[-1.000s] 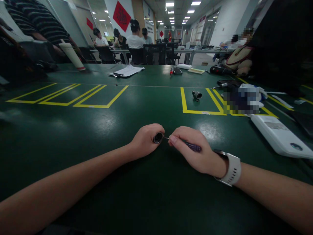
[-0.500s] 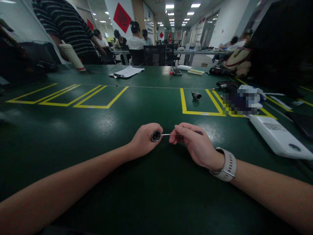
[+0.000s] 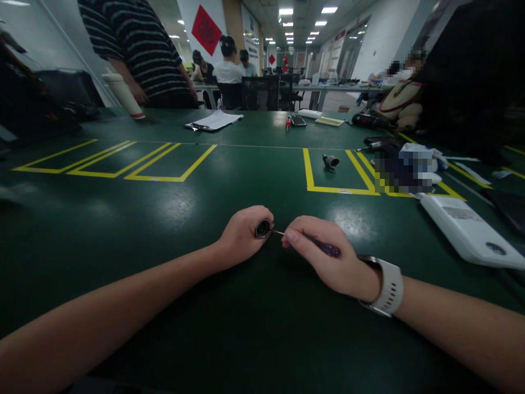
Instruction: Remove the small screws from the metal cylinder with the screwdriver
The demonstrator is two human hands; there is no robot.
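Note:
My left hand (image 3: 245, 234) is wrapped round a round metal connector (image 3: 263, 229), whose dark open end faces me. In my right hand (image 3: 318, 249) is a small screwdriver (image 3: 328, 249) with a dark purple handle and a thin metal shaft. The shaft reaches left to the connector's right side; whether its tip sits in a screw is hidden by my left fingers. Further off, another metal connector (image 3: 330, 162) lies on the green table (image 3: 246, 180) inside a yellow tape outline.
A white device (image 3: 471, 232) lies at the right, beside a pile of cloth (image 3: 422, 161). Toward the far edge are a clipboard with papers (image 3: 217, 120), a red pen (image 3: 288, 123), a phone (image 3: 298, 121) and a pale cup (image 3: 125, 96). A person in a striped shirt (image 3: 143, 49) stands behind.
My right hand has dropped slightly and turned, so the screwdriver's handle now tilts down to the right. My left hand stays nearly still. The person in the striped shirt has moved right.

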